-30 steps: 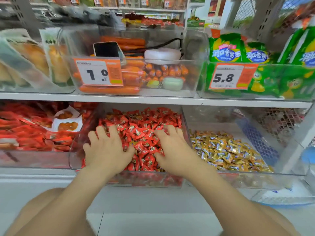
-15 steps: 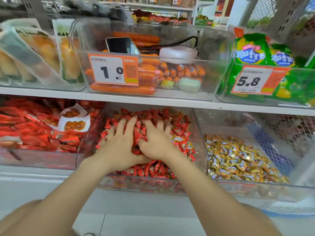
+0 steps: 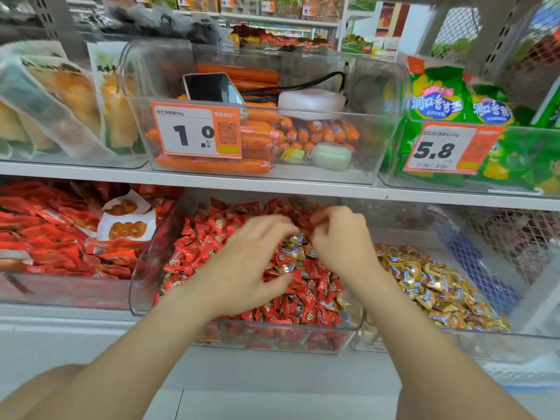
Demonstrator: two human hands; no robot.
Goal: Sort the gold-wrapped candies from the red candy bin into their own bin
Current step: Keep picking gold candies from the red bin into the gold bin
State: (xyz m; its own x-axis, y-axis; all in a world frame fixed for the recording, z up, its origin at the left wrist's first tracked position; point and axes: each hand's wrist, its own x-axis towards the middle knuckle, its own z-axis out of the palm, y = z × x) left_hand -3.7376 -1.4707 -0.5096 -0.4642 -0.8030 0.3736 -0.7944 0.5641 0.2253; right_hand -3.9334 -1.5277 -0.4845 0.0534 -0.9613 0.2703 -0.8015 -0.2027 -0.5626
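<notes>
Gold-wrapped candies [image 3: 292, 253] are lying among red candies [image 3: 206, 247] in the middle clear bin [image 3: 145, 277], between the hands. The left hand [image 3: 251, 265] is hovering, fingers loosely spread; the right hand [image 3: 344, 241] is curling its blurred fingers, grip impossible to tell. The gold bin [image 3: 454, 344] is sitting alongside.

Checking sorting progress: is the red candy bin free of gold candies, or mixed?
Mixed. Gold candies lie among the red ones between the left hand and right hand, inside the bin.
</notes>
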